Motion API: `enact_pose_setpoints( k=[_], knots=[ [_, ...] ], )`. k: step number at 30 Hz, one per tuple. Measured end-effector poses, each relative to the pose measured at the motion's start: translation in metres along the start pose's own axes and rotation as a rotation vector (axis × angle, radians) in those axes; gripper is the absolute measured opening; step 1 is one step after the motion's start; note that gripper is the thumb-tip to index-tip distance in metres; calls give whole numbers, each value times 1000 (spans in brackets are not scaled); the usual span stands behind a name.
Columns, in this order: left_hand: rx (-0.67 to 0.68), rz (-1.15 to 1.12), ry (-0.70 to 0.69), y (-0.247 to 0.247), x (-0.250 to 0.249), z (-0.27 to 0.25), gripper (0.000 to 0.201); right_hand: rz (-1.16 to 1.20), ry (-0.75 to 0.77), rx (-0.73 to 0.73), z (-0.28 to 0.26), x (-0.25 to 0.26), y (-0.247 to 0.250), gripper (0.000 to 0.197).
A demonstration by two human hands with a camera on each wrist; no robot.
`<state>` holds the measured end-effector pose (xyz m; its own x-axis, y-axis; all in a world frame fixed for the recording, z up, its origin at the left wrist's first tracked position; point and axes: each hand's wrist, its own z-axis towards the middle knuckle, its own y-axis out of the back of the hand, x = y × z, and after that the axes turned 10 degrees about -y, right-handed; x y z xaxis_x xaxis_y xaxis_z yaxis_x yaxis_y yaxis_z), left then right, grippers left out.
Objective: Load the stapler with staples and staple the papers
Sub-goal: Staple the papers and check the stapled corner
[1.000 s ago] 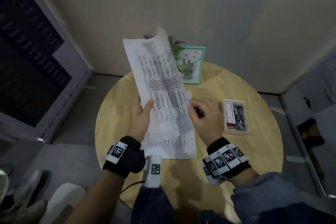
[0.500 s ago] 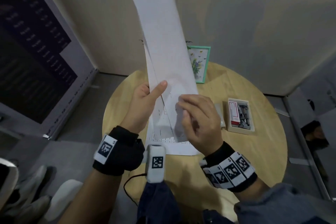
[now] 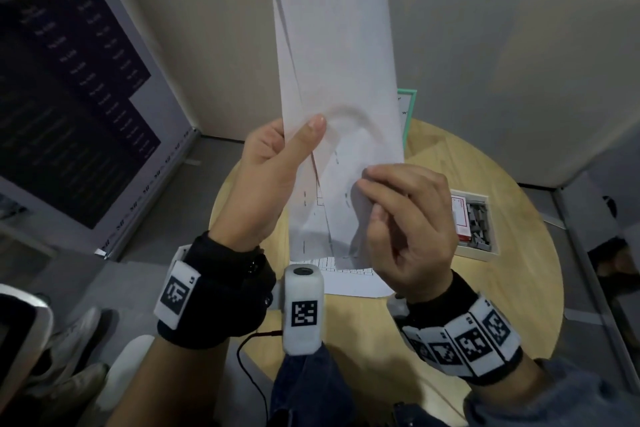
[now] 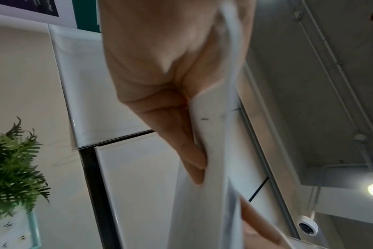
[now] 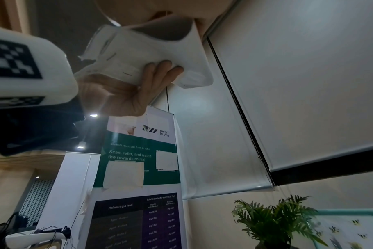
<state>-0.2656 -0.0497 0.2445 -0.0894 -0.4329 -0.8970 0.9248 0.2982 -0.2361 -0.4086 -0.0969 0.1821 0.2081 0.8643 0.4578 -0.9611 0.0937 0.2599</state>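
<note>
Both hands hold a few white papers (image 3: 339, 80) upright above the round wooden table (image 3: 519, 305), blank side toward me. My left hand (image 3: 294, 152) grips their left edge, thumb on the front and fingers (image 4: 187, 151) behind. My right hand (image 3: 370, 191) pinches the lower right edge. The right wrist view shows the papers (image 5: 160, 48) bent over the left hand's fingers (image 5: 158, 72). One more printed sheet (image 3: 349, 282) lies flat on the table below. A shallow white tray (image 3: 479, 255) at the right holds a red-and-white staple box (image 3: 459, 218) and grey staple strips (image 3: 479, 225). No stapler is in sight.
A teal-framed picture (image 3: 408, 104) and a green plant (image 5: 275, 219) stand at the table's far edge by the wall. A large dark poster board (image 3: 69, 97) leans at the left. My knees (image 3: 311, 388) sit at the near table edge.
The papers went from a low tilt with print facing me to upright and higher, blank side toward me. Both hands rose; the right hand now pinches the lower right edge.
</note>
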Motion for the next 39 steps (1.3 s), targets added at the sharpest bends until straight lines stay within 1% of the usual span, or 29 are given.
enact_pose_setpoints(
  k=[3, 5, 8, 12, 15, 18, 20, 22, 27, 29, 31, 32, 33, 34, 35, 36, 38, 39],
  knots=[
    [13, 72, -6, 1, 1, 0, 19, -60, -3, 45, 1, -2, -4, 31],
    [33, 132, -6, 0, 3, -2, 23, -112, -8, 97, 1, -3, -6, 36],
    [40, 137, 10, -5, 5, -4, 25, -168, -9, 127, 0, -5, -7, 39],
    [27, 110, 35, -7, 7, -4, 24, -166, 29, 109, 0, -8, -3, 33],
    [13, 51, 54, -8, 7, -2, 23, -84, 35, 31, -2, -10, 0, 27],
    [-10, -14, 61, -10, 4, 0, 21, -97, -14, -61, -3, -8, 2, 12],
    [4, -34, 43, -12, 1, 1, 21, -37, -73, -82, -2, -8, 6, 13],
    [21, -40, 24, -16, -2, 2, 21, 43, -117, -73, 0, -7, 10, 17],
    [15, -31, 14, -24, -1, 2, 21, 81, -171, -38, 0, -8, 18, 18],
    [-17, -17, 21, -25, 3, 1, 18, 92, -189, -27, -1, -10, 20, 17],
    [-48, 21, 10, -26, 9, -3, 8, 92, -222, -25, -4, -11, 21, 18],
    [-48, 71, -3, -27, 11, -6, 9, 93, -243, -22, -7, -11, 20, 19],
    [-41, 148, -22, -28, 15, -11, 23, 99, -266, -17, -10, -11, 19, 19],
    [-30, 226, -38, -28, 21, -16, 36, 109, -292, -3, -14, -12, 18, 18],
    [-40, 298, -46, -27, 27, -21, 44, 115, -324, 29, -18, -13, 15, 17],
    [-66, 362, -47, -23, 33, -26, 47, 109, -368, 79, -24, -14, 12, 18],
    [-172, 491, -36, -5, 42, -38, 41, 78, -498, 263, -43, -17, 7, 28],
    [-239, 564, -29, 10, 46, -44, 36, 53, -561, 401, -55, -20, 6, 33]
  ],
)
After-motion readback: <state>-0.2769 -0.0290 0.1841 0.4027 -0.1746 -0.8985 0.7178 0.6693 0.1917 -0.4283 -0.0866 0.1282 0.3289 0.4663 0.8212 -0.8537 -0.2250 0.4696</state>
